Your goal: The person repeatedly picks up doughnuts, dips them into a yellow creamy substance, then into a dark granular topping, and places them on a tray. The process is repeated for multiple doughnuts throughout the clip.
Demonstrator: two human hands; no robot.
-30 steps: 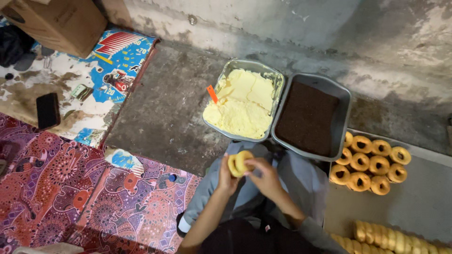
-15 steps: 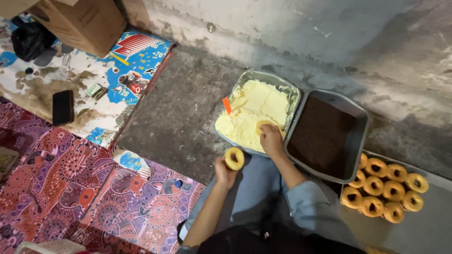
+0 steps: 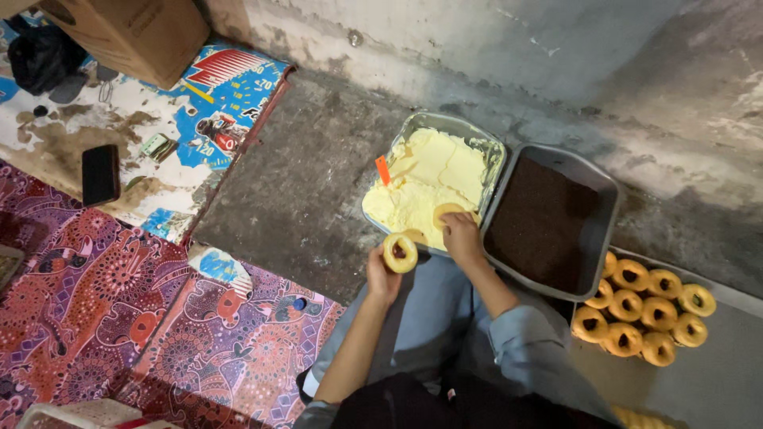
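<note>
My left hand (image 3: 383, 274) holds up a ring-shaped doughnut half (image 3: 400, 253), cut side facing me, just in front of the cream tray. My right hand (image 3: 461, 237) presses another doughnut half (image 3: 447, 213) into the pale yellow cream (image 3: 425, 187) that fills a metal tray (image 3: 491, 149). A small orange spatula (image 3: 383, 169) sticks out of the cream at the tray's left side. To the right sits a grey tray (image 3: 608, 195) filled with dark brown sprinkles (image 3: 544, 222).
Several golden doughnuts (image 3: 640, 306) lie on a flat tray (image 3: 715, 373) at the right. A black phone (image 3: 100, 173) rests on a printed mat (image 3: 191, 103) at the left, beside a cardboard box (image 3: 131, 28). A patterned cloth (image 3: 103, 318) covers the floor; a concrete wall (image 3: 556, 56) runs behind.
A second ago both hands held the doughnut together above my lap. Since then my right hand reached into the cream tray with one half, and my left hand kept the other.
</note>
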